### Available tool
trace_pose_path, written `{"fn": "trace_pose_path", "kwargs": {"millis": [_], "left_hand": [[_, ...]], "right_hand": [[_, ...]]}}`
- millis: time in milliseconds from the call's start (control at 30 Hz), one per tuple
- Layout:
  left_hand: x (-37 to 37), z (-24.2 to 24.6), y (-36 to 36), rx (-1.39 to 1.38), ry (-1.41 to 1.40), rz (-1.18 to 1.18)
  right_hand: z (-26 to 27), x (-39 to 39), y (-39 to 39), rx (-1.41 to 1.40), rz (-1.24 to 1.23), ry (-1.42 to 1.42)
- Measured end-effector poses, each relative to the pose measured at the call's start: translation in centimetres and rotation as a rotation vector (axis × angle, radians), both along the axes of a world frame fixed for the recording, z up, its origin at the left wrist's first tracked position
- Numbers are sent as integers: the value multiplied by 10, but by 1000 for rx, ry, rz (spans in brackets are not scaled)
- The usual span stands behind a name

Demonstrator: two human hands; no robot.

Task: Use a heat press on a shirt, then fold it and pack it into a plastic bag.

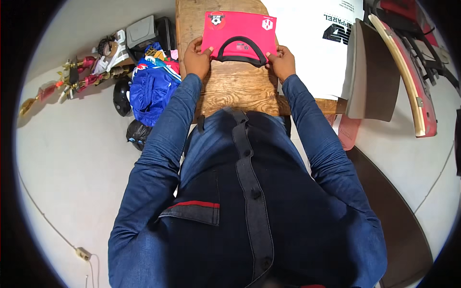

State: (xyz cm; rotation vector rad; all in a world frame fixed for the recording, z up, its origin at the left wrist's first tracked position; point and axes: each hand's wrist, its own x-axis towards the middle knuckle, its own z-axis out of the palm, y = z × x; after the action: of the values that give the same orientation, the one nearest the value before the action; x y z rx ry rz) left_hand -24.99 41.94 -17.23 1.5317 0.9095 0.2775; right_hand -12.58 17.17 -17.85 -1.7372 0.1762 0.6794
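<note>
A pink jersey (236, 30) with a black collar lies folded into a flat rectangle over the wooden table (239, 88), its collar towards me. A football crest is at its far left and a white emblem at its far right. My left hand (198, 57) grips the near left corner, thumb on top and fingers at the edge. At the near right corner, beside the collar, my right hand (282, 61) pinches the fabric in the same way. The undersides of the fingers are hidden.
White printed sheets or bags (309, 54) cover the table's right side. Beyond them stand a curved brown board (374, 72) and a red-backed padded frame (414, 82). Left of the table are a pile of blue clothing (149, 90), a black bag (138, 134) and several trophies (86, 73).
</note>
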Motion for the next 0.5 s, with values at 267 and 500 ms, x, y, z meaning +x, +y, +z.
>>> {"fn": "trace_pose_path", "kwargs": {"millis": [267,500], "left_hand": [[-24,-3,3,583,72,-158],[-22,-20,11,5,27,146]], "right_hand": [[-5,-14,0,-7,-112,-28],[-6,-27,2,224,-170,120]]}}
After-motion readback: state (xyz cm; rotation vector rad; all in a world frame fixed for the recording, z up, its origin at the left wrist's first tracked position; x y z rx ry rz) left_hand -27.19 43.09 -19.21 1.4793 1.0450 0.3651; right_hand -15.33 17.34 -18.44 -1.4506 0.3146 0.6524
